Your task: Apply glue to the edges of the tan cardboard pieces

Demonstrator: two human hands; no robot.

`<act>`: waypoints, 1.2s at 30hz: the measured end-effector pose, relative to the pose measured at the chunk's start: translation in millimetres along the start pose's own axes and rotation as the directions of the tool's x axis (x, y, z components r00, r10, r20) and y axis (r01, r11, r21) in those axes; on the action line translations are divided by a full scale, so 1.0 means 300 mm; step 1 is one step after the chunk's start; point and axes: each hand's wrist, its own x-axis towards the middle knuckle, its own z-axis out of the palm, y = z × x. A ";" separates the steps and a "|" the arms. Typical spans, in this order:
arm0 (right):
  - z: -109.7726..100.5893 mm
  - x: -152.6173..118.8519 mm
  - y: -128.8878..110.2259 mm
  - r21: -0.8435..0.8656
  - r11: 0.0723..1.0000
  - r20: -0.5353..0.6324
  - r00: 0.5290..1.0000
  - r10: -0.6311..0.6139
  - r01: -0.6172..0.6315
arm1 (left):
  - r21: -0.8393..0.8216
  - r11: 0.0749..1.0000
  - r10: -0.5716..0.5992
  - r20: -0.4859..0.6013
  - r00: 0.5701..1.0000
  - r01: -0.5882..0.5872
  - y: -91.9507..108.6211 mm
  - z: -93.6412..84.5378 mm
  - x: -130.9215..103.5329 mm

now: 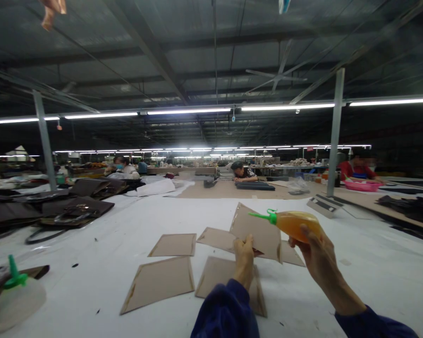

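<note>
My right hand [315, 251] is wrapped round a squeeze bottle [298, 224] of amber liquid, probably glue. Its green nozzle points left, above the table. My left hand [245, 256] pinches the lower edge of a grey-brown board panel [255, 230], which is lifted and tilted. Under and around it, several similar panels lie flat, among them a front left panel [160, 284], a back left panel [172, 245] and one partly hidden below my left wrist [215, 277]. Shiny brownish strips run along some panel edges.
A second bottle [17, 300] with a green nozzle stands at the near left of the white table [102, 267]. Dark bag pieces [74, 206] are piled at the left. A metal post [334, 136] rises at the right, near a pink basin [362, 185]. Several people sit farther back.
</note>
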 end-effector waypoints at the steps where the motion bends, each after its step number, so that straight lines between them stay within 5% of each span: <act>1: -0.013 0.013 -0.007 0.017 1.000 -0.046 0.999 -0.008 0.008 | -0.017 1.000 0.000 -0.026 1.000 0.000 0.009 -0.007 0.012; 10: -0.082 0.051 -0.018 -0.458 0.889 -0.208 0.970 -0.123 0.015 | -0.128 0.989 0.053 -0.152 0.987 -0.073 0.099 -0.066 0.072; 20: -0.077 0.040 0.011 -0.763 0.630 0.025 0.979 -0.201 0.149 | -0.184 0.980 0.038 -0.206 0.978 -0.077 0.141 -0.070 0.065; 26: -0.078 0.033 0.005 -0.673 0.735 0.133 0.991 0.011 0.082 | -0.236 0.968 0.027 -0.260 0.965 -0.090 0.153 -0.079 0.074; 31: -0.081 0.057 0.007 -0.222 0.950 -0.097 0.974 0.204 -0.221 | -0.277 0.957 0.015 -0.253 0.967 -0.087 0.165 -0.088 0.076; 36: -0.154 0.121 0.022 -0.050 0.972 -0.226 0.951 0.211 -0.228 | -0.278 0.958 0.009 -0.241 0.970 -0.078 0.171 -0.080 0.056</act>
